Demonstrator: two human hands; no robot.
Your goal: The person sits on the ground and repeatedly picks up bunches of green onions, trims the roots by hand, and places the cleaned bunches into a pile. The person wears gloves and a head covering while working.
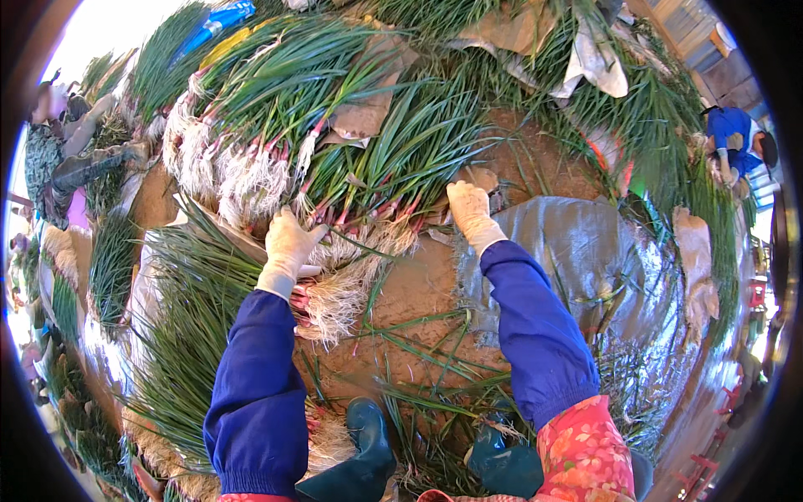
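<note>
Long green onions [381, 180] with reddish stems and pale, stringy roots lie in a heap before me. My left hand [287, 243], in a cream glove, rests at the root end of the heap; its thumb is held apart from the fingers. My right hand [470, 211], gloved alike, is at the heap's right edge beside a brown scrap [479, 178]. Its fingers are bent closed, and what they grip is hidden. Below my left hand lies a bundle of green onions [201, 293], its roots [330, 305] turned right.
A grey plastic sheet [552, 243] spreads on the right over the brown ground [418, 289], where loose leaves are strewn. Two dark green boots [368, 456] stand at the bottom. More onion piles surround me. One person [63, 159] works at far left, another [736, 146] at far right.
</note>
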